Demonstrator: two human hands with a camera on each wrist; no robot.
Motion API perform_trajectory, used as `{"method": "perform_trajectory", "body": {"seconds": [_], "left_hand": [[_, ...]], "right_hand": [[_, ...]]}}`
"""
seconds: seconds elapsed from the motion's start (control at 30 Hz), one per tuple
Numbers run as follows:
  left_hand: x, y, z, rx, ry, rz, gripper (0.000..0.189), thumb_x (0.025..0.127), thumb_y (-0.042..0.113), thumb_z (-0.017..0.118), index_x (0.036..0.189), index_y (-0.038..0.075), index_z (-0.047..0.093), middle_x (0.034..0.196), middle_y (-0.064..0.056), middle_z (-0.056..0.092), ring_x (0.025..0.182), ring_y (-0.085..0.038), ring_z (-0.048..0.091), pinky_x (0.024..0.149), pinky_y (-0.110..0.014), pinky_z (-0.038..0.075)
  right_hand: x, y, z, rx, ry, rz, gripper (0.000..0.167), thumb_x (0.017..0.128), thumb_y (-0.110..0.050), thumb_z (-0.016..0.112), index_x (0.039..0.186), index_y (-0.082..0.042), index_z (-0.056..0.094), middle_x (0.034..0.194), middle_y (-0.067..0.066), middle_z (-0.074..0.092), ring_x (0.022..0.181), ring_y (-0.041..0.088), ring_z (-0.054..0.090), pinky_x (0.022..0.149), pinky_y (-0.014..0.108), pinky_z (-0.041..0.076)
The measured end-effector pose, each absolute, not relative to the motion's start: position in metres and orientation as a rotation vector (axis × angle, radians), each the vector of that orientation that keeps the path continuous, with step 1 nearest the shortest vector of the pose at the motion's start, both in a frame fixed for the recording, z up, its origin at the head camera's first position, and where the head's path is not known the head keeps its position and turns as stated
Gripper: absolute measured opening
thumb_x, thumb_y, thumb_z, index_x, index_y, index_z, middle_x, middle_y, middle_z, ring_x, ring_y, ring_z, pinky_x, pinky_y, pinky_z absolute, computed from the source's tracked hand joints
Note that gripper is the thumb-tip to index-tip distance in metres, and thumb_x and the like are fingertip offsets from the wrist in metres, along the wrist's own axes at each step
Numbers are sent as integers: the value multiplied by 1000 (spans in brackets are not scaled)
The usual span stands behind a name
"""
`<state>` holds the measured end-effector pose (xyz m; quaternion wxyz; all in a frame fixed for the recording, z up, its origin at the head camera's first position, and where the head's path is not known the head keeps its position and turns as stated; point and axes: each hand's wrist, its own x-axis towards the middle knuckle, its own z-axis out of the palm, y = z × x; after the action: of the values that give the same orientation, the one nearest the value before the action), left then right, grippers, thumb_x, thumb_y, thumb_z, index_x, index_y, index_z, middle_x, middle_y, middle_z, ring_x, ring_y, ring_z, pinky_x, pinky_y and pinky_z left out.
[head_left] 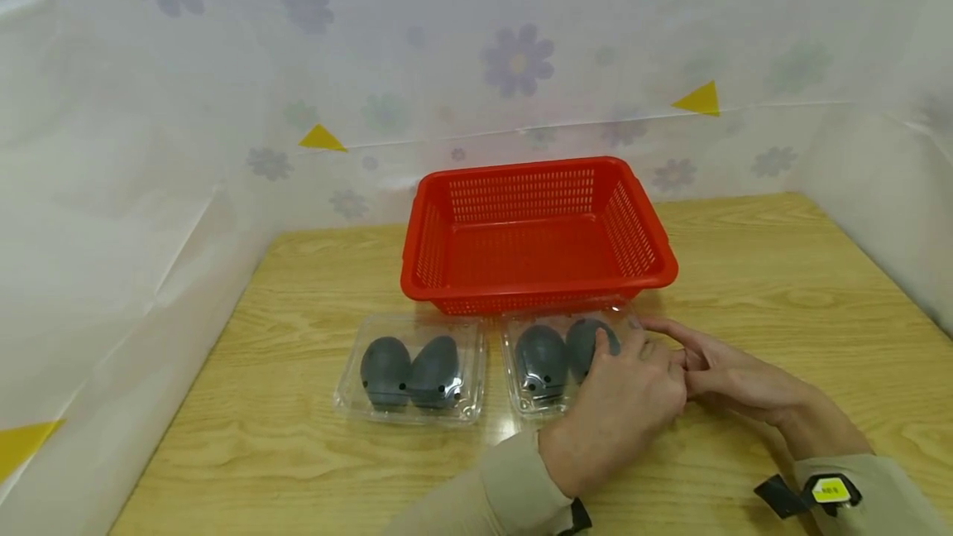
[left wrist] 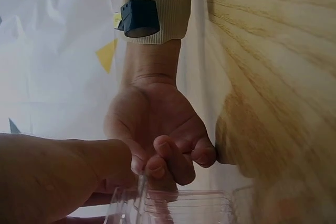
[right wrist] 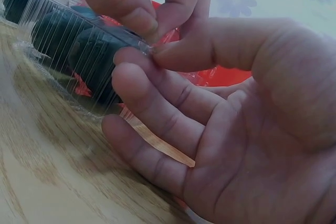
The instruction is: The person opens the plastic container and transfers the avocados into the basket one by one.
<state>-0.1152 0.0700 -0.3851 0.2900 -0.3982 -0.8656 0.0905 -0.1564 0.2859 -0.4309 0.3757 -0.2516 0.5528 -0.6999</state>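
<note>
Pinching clear box (head_left: 514, 375) at right edge: left hand (head_left: 629, 395), right hand (head_left: 737, 377), fingers (right wrist: 131, 59) nearly meeting thumbs; dark ovals (head_left: 541, 358) inside.

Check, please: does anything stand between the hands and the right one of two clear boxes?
Nothing visible does. The left hand and right hand both touch this clear box at its right side; the red basket stands behind it.
</note>
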Motion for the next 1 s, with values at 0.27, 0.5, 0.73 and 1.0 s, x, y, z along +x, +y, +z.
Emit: {"method": "perform_trajectory", "body": {"seconds": [0.27, 0.5, 0.73, 1.0], "left_hand": [[-118, 68, -387, -1060, -2203, 259, 23, 102, 23, 47, 104, 22, 70, 97, 8, 67, 99, -17, 61, 79, -39, 60], [-124, 60, -364, -1067, -2245, 48, 32, 90, 51, 66, 98, 20, 70, 99, 7, 65, 89, -8, 62, 67, -19, 57], [-119, 58, -371, -1109, -2406, 41, 19, 96, 43, 61, 109, 29, 63, 119, 6, 60, 106, -13, 59, 83, -35, 57], [-115, 42, -366, -998, -2603, 139, 29, 103, 27, 53, 131, 27, 48, 125, 2, 54, 110, -23, 57, 83, -51, 56]], "right_hand": [[-156, 286, -433, -646, 1384, -1832, 73, 99, 10, 34, 160, -17, 5, 116, 4, 66, 102, 11, 62, 89, 30, 53], [-161, 288, -443, -825, 1237, -1864, 61, 97, 15, 24, 153, -9, 17, 106, 10, 65, 93, 16, 64, 79, 36, 56], [-157, 288, -435, -721, 1296, -1838, 68, 99, 12, 30, 158, -18, 13, 101, 7, 66, 89, 16, 66, 80, 36, 57], [-155, 294, -428, -663, 1297, -1820, 73, 99, 12, 31, 159, -20, 5, 97, 8, 63, 91, 19, 67, 81, 38, 57]]}}
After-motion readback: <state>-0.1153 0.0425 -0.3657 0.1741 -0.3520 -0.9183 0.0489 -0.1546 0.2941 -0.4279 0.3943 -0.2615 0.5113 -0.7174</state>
